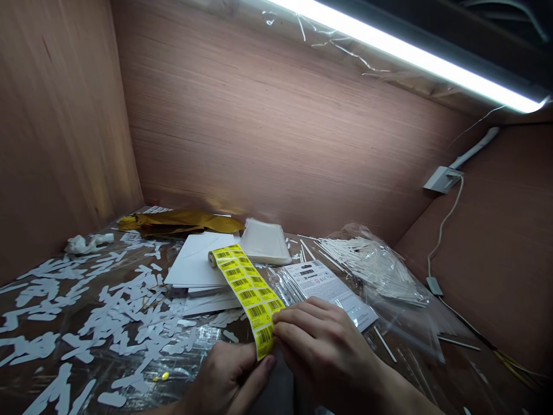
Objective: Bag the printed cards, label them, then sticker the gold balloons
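Observation:
A strip of yellow barcode labels [245,282] unrolls toward me from a small roll at its far end, which rests by a stack of white cards [201,259]. My left hand [235,374] pinches the strip's near end between thumb and fingers. At the strip's right edge, my right hand [319,346] has its fingers bent and pressed together on the labels; its fingertips are partly hidden. Just beyond the right hand lies a pile of printed packages in clear plastic [328,288], with small print on the top one.
White paper scraps [129,314] cover the table's left side. Behind are a brown-gold wrapper [181,222] and a stack of clear bags [265,241]. White sticks in a plastic bag [375,265] lie at right. Wooden panels [259,127] enclose the table; a cable [441,230] hangs at right.

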Motion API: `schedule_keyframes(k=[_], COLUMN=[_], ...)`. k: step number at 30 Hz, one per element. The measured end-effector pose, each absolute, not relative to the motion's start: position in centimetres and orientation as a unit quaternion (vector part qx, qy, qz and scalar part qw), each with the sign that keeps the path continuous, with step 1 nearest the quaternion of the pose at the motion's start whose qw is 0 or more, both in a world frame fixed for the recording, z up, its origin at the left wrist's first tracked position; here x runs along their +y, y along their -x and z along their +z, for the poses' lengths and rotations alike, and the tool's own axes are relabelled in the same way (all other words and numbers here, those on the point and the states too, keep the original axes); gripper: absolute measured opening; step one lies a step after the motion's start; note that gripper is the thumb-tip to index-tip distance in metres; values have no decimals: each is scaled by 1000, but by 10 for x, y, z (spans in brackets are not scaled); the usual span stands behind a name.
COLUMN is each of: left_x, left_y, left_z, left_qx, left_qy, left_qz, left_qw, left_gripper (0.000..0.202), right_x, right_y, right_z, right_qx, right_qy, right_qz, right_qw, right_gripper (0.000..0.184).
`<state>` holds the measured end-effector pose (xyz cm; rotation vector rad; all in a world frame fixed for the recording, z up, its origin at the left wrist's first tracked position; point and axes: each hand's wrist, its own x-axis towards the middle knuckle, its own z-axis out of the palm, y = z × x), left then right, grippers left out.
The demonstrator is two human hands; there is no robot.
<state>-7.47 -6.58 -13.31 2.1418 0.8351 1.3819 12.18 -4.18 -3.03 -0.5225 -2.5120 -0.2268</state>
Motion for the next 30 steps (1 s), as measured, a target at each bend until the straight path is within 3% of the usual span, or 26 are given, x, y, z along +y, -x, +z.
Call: schedule_keyframes(k=[8, 20, 30], left_x=[-69, -68, -72], left_y=[74, 71, 73], left_z=[-130, -130, -127], left_qx=[283, 260, 265], left_qy=[-789, -812, -815], left_qz=[479, 487, 497], left_qw=[260, 188, 138], left_gripper=[31, 27, 21], right_x=[-50, -57, -67], right_y=[-117, -107, -100], right_z=[-32, -45, -59], right_qx=[-931, -918, -865], right_qy=[133, 132, 135], right_qz=[-116, -153, -340], right_qw=[321, 341, 345], right_gripper=[18, 22, 25])
